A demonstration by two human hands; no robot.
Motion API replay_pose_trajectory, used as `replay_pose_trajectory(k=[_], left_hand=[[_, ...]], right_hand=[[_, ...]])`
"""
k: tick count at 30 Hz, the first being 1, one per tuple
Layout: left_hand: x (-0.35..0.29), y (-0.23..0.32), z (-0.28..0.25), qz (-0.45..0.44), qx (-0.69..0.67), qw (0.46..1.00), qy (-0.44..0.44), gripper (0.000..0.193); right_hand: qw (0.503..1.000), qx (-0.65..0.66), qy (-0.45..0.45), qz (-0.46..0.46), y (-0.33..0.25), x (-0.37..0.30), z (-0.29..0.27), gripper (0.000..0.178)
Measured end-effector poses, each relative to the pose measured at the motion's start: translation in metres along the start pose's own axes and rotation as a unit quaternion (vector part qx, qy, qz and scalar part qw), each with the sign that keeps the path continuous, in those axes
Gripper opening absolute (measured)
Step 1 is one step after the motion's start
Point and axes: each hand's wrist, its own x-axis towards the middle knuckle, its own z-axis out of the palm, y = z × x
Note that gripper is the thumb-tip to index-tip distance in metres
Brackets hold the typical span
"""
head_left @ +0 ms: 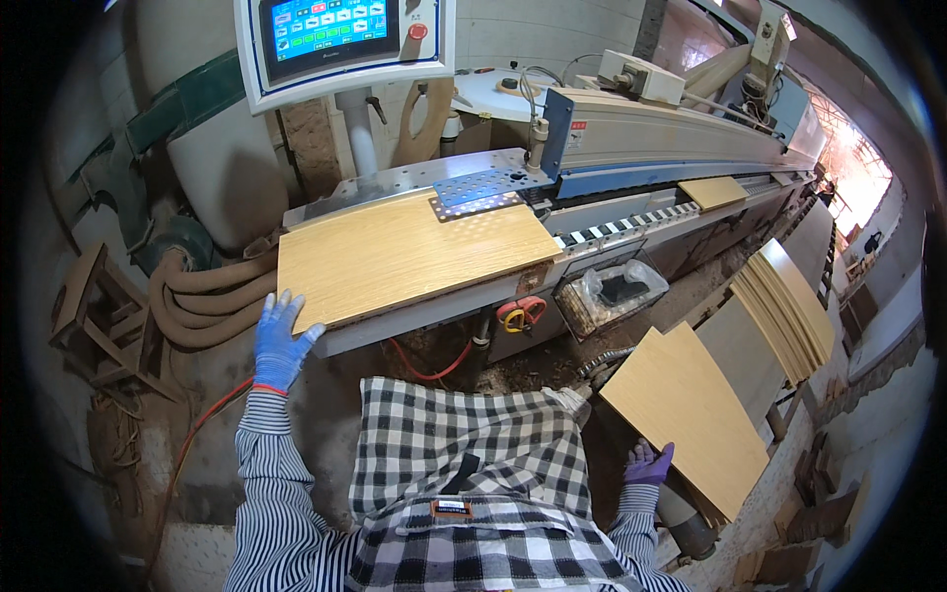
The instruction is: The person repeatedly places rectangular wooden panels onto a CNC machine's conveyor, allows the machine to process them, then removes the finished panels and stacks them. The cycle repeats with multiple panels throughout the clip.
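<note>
My left hand (280,342), in a blue glove, lies with fingers spread against the near left corner of a yellow wood-grain panel (395,252). That panel rests flat on the machine's table, its far right part below a perforated blue plate (490,185). On my right, my right hand (647,463) in a purple glove is at the near edge of another wood-grain panel (691,419). Its thumb reaches over that edge and its fingers look loosely apart, not wrapped round the panel. This panel lies tilted on a support that is mostly hidden.
A control screen (330,35) stands above the table. The long machine (681,133) runs far right, with a small panel (712,193) on its track. Stacked panels (784,311) lie at right. A bin (612,296), red hose (431,375), duct hoses (212,306) and wooden stool (109,316) surround me.
</note>
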Motion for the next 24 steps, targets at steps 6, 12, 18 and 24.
replay_pose_trajectory(k=[6, 12, 18, 24], left_hand=[[-0.016, -0.017, -0.006, -0.039, -0.064, 0.997, 0.021, 0.057], [-0.019, -0.017, -0.005, -0.043, -0.123, 0.991, 0.036, 0.053], [-0.017, -0.018, -0.004, -0.044, -0.133, 0.990, 0.034, 0.052], [-0.016, -0.022, -0.002, -0.039, -0.145, 0.988, 0.035, 0.053]], right_hand=[[0.998, -0.007, 0.054, -0.028, 0.000, 0.016, -0.005, 0.061], [0.998, -0.002, 0.044, -0.042, 0.000, 0.018, -0.006, 0.060], [0.998, -0.002, 0.059, -0.038, 0.000, 0.015, -0.002, 0.062], [0.996, -0.009, 0.072, -0.047, 0.001, 0.014, 0.001, 0.059]])
